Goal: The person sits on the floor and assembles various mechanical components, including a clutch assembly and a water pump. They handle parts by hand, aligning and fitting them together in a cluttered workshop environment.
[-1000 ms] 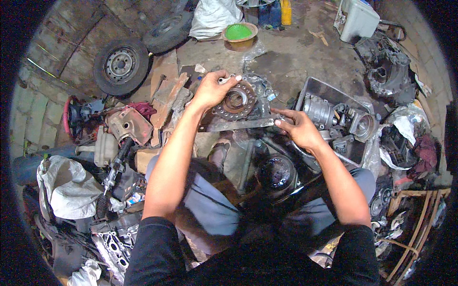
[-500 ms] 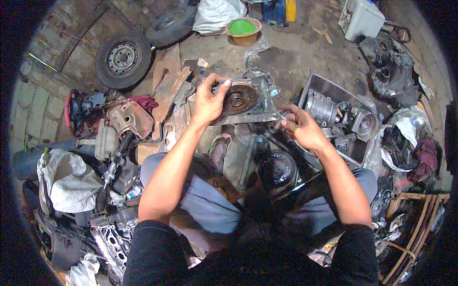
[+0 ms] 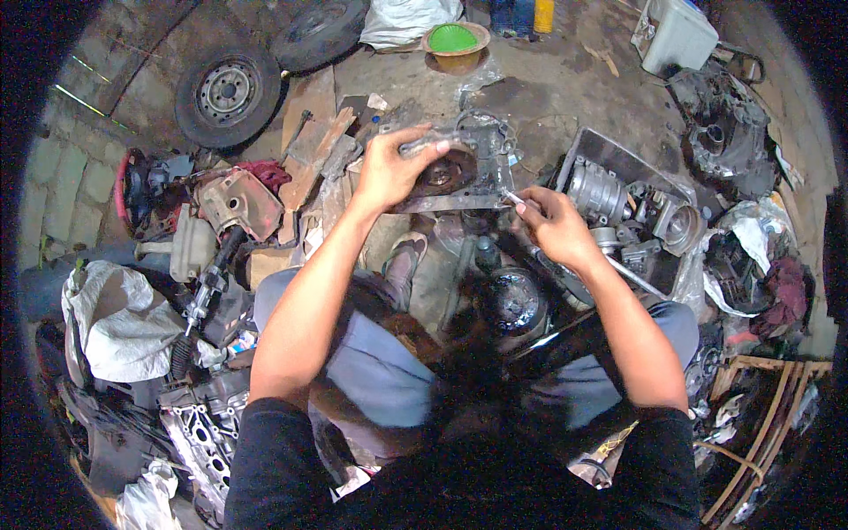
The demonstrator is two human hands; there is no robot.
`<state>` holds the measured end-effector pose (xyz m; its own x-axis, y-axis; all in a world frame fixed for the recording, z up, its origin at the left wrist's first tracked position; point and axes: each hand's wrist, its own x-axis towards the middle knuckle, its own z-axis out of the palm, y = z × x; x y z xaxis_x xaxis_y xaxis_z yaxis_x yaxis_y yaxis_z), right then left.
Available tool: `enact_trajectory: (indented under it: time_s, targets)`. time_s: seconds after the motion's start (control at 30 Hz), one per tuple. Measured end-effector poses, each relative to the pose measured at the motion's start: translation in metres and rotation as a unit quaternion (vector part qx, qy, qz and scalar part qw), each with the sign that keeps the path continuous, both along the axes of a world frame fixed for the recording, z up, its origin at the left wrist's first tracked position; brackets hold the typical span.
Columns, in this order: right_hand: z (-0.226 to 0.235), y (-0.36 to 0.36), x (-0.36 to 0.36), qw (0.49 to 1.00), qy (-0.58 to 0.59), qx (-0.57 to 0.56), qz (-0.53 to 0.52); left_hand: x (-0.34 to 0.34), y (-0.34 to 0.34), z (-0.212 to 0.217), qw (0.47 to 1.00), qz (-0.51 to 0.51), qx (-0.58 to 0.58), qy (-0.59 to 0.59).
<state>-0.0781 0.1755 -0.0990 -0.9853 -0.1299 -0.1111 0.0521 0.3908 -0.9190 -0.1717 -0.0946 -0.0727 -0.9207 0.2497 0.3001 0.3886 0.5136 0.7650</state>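
Observation:
My left hand (image 3: 396, 170) is closed on the upper left rim of a round, dark brown, greasy metal disc (image 3: 457, 173) with a raised centre. The disc is tilted over a flat, grey, dirty sheet or tray (image 3: 493, 159), and my fingers cover part of its edge. By the right front corner of that sheet, my right hand (image 3: 558, 228) pinches a small, pale, thin piece (image 3: 513, 198) too small to name. Below my hands, between my knees, stands a round black part with a wet, shiny top (image 3: 515, 302).
Right of my right hand, a dark bin (image 3: 583, 146) holds several grey metal machine parts. A wheel (image 3: 228, 93) leans at the far left. Beyond the sheet stands a bowl with a green basin (image 3: 452, 42). An engine cylinder head (image 3: 205, 446) lies at the near left.
My right hand has moved slightly up and left, bringing its pinched fingers to the sheet's corner. My left hand still grips the disc, which has tilted a little.

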Motion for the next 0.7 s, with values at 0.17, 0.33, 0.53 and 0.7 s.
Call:
enact_trajectory:
  time_s: [0.17, 0.33, 0.53, 0.7]
  targets:
    - [0.009, -0.009, -0.005, 0.997, 0.063, 0.027, -0.025, -0.015, 0.016, 0.005, 0.993, 0.104, 0.007, -0.048]
    - [0.017, -0.026, -0.018, 0.976, 0.190, 0.079, -0.065, -0.027, 0.021, 0.006, 0.981, 0.112, 0.089, -0.135]
    - [0.013, -0.045, -0.045, 0.941, 0.294, 0.166, -0.040, -0.034, 0.025, 0.007, 0.979, 0.083, 0.090, -0.165]
    - [0.017, -0.056, -0.056, 0.898, 0.323, 0.298, 0.002, -0.033, 0.029, 0.019, 0.971, 0.052, 0.084, -0.217]
